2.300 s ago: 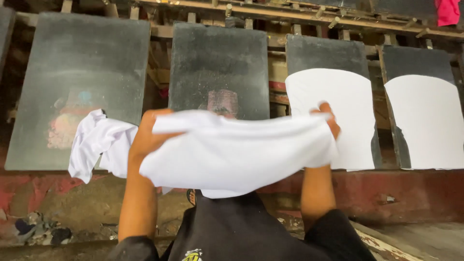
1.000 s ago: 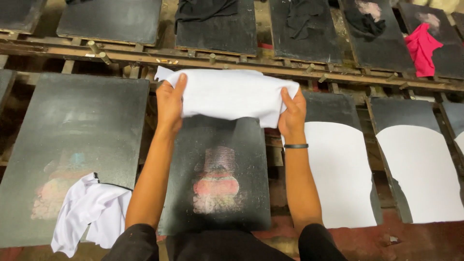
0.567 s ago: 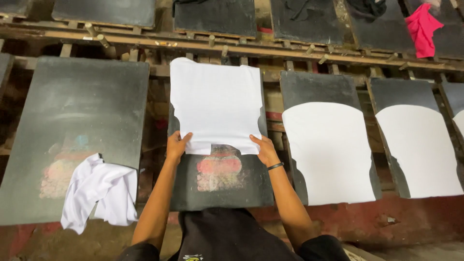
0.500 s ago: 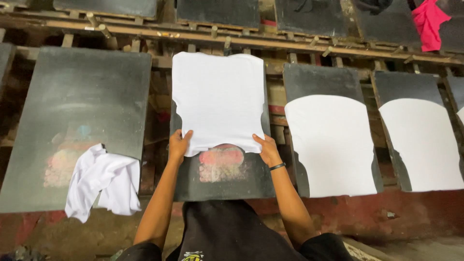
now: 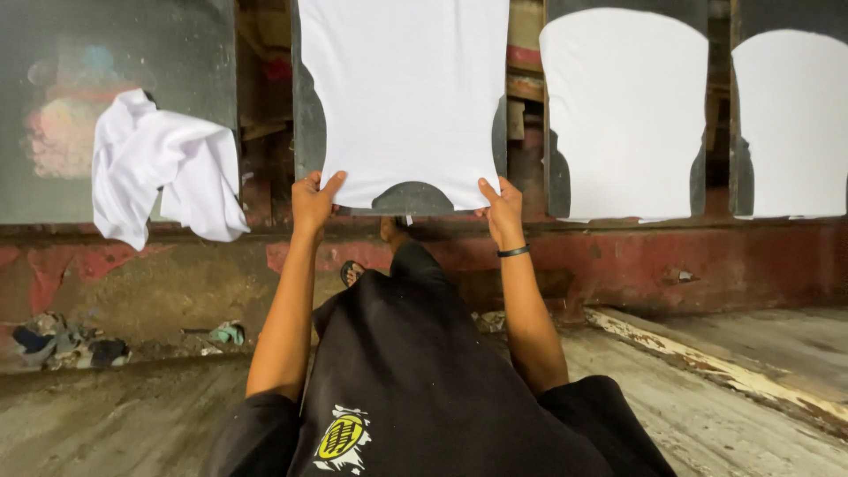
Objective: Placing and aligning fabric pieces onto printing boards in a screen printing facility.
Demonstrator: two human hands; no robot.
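Observation:
A white shirt piece (image 5: 405,97) lies flat over the dark printing board (image 5: 306,132) in front of me, covering it down to the near edge. My left hand (image 5: 312,201) pinches the cloth's lower left corner. My right hand (image 5: 502,208), with a dark band on the wrist, grips the lower right corner. Both hands sit at the board's near end, just above the red-painted table front (image 5: 618,265).
A crumpled white shirt (image 5: 163,168) hangs over the near edge of the dark board on the left (image 5: 53,53). Two more boards to the right carry white cloth (image 5: 625,110) (image 5: 791,124). Rags (image 5: 53,340) lie on the floor at lower left.
The white cloth went from bunched in my raised hands to spread flat on the board. My hands drew its lower edge down to the board's near end.

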